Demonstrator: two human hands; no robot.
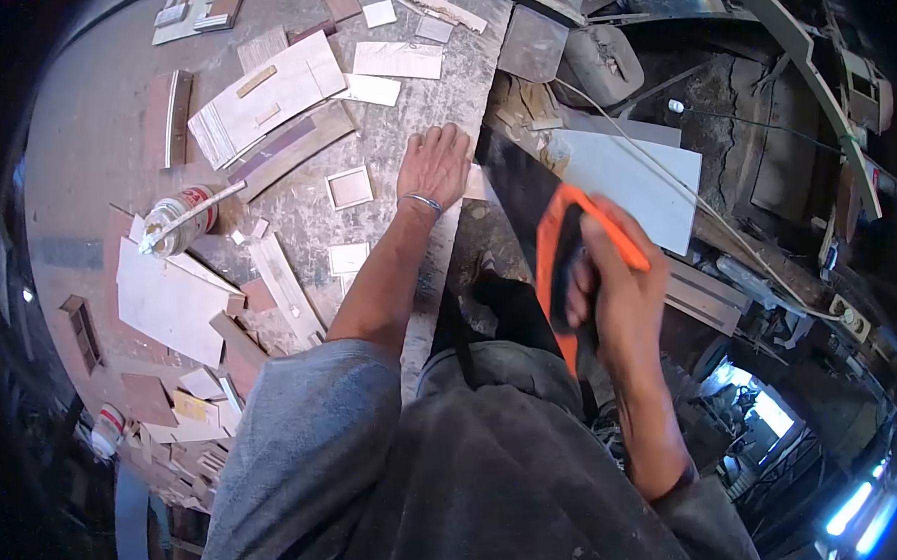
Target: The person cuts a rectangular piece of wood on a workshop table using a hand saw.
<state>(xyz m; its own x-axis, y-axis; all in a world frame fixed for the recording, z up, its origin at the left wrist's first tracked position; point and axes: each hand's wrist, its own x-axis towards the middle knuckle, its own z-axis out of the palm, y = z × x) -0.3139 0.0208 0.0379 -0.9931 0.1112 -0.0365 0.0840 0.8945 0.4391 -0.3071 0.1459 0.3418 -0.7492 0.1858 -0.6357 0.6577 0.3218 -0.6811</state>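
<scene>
"In the head view, where's the saw [523,195]?"
"Right of centre, its handle gripped in the closed right hand [621,287]. The blade runs toward upper left, its far end near the pale wood piece [476,184] at the table's [460,79] edge."
"Which hand's nearer that piece?"
"The left hand [436,165], open, palm down beside it."
"Containers?"
"Left of frame, a tub [201,224] with a stick [222,196] across it; contents, can't tell."

Worn wooden workbench [92,145] beside a dark, cluttered floor [776,96]. Bright opening [772,413] and lit tube lights [864,518] show at lower right.
</scene>
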